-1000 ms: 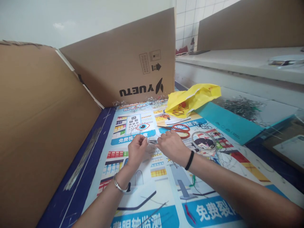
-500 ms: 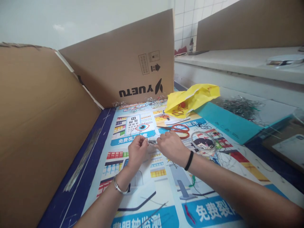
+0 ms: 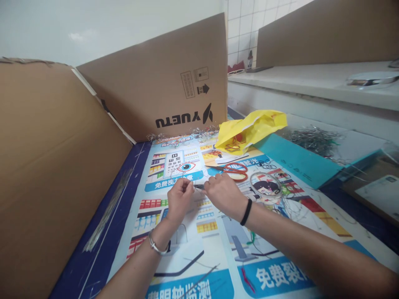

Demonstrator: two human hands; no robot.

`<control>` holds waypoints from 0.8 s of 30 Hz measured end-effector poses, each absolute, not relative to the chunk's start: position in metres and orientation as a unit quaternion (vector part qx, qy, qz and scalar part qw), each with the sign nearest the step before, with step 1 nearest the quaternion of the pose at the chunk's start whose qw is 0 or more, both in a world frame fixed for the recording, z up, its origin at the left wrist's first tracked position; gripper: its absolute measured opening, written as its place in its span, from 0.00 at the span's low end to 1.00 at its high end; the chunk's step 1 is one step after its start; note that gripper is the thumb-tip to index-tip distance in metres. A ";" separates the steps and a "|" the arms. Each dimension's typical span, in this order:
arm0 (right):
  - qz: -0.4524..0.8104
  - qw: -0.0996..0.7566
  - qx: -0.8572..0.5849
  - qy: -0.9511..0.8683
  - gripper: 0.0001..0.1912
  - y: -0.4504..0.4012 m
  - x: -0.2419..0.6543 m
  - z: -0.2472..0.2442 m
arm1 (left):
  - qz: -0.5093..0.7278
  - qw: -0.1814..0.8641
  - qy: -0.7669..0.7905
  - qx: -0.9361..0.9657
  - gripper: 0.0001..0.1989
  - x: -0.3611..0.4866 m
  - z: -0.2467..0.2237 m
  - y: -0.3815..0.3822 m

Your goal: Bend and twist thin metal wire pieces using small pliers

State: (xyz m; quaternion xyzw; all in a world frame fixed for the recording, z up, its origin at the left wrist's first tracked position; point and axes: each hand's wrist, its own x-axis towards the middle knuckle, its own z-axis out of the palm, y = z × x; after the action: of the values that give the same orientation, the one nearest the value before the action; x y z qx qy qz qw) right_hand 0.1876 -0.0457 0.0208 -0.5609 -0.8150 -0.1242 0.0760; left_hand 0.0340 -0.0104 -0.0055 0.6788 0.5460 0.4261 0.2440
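My left hand is closed in a pinch over the printed mat; whatever sits between its fingertips is too small to make out. Just right of it, my right hand is wrapped around what look like small pliers. Only their dark, narrow tip shows, pointing at the left fingertips, and the handles are hidden in the palm. Orange-handled scissors lie beyond the right hand with blades to the left. A coil of thin wire rests to the right of that hand.
Cardboard panels stand at the back and left. A yellow bag lies open near a teal folder. A pile of wire pieces is at right, a bundle of straight wires at left.
Both hands stay close together in nearly the same place. The right hand has shifted very slightly left, and the whole view has moved a little.
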 end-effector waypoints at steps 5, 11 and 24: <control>-0.174 0.072 -0.541 -0.820 0.09 -0.052 0.182 0.021 | 0.423 0.238 0.542 0.687 0.06 0.033 -0.004 -0.011; -0.182 0.077 -0.541 -0.818 0.11 -0.055 0.178 0.019 | 0.435 0.240 0.538 0.681 0.06 0.031 -0.007 -0.009; -0.074 0.100 -0.606 -0.786 0.15 -0.046 0.187 0.016 | 0.437 0.251 0.545 0.670 0.05 0.029 -0.007 -0.005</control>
State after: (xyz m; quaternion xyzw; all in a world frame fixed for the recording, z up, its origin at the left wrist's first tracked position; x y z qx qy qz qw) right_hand 0.1868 -0.0462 0.0162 -0.6060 -0.7857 -0.0738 0.0998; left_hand 0.0291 -0.0050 -0.0072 0.6700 0.5448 0.4375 0.2509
